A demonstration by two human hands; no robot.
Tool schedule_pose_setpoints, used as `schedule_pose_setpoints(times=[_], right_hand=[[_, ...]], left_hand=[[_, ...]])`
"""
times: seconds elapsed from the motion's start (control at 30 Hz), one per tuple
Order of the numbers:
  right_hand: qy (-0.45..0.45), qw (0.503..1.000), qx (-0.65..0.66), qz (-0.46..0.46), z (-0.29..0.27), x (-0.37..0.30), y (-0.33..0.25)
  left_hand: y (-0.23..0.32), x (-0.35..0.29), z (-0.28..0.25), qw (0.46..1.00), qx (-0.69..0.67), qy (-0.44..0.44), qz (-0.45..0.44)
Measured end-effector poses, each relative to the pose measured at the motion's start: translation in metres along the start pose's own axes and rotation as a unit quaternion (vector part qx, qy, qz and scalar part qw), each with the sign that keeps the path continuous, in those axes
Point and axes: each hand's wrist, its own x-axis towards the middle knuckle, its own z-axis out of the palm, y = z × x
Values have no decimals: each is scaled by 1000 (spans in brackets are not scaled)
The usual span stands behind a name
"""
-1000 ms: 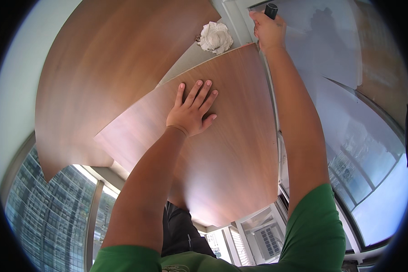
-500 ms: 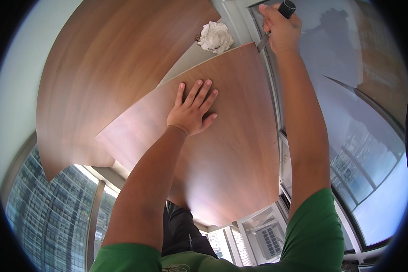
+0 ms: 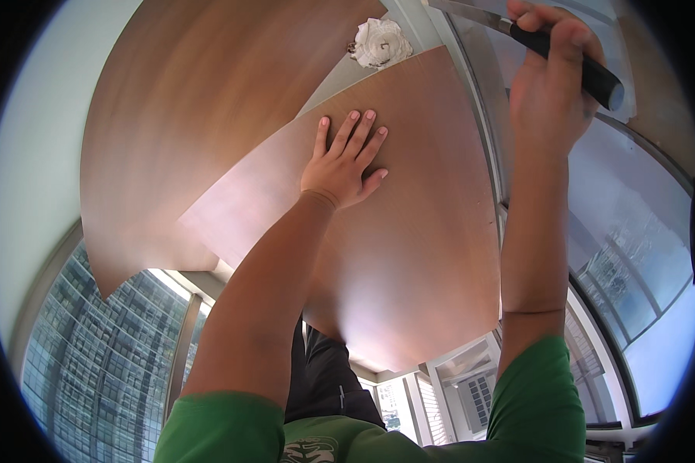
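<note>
My left hand [image 3: 341, 163] lies flat with fingers spread on a brown wood-look panel [image 3: 421, 239]. Over the window side at the upper right, my right hand [image 3: 552, 96] is closed round the black handle of a knife [image 3: 604, 83]. Its metal blade points left, towards the picture's top edge, where the tip is cut off or hard to make out. The blade appears clear of the panel's far right corner. Past that panel's far edge sits a white, ruffled, flower-like object [image 3: 381, 44]; its kind is unclear.
A second brown wood-look panel [image 3: 201, 131] lies at the left, partly overlapped by the nearer one. Window glass [image 3: 614, 208] in a frame runs along the right. Another window [image 3: 100, 332] at the lower left shows a tall building. A pale wall [image 3: 42, 131] curves at far left.
My right hand has drawn the knife away from the panel's far right corner, moving right and nearer, and turned it. My left hand stays flat on the panel; the whole view has shifted slightly.
</note>
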Motion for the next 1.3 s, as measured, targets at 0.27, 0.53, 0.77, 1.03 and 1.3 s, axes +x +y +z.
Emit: schedule_pose_setpoints(times=[0.27,0.53,0.77,1.03,1.3], right_hand=[[131,983,-82,95,-80,-60,-143],[130,967,-116,184,-89,-184,-227],[22,867,-132,480,-52,-353,-331],[90,776,-124,612,-19,-516,-456],[203,737,-168,623,-16,-648,-508]], left_hand=[[5,7,8,1000,15,8,9],[5,4,13,996,93,13,7],[8,9,24,986,154,53,30],[-11,11,39,975,203,71,60],[-37,-118,47,965,133,-24,-227]])
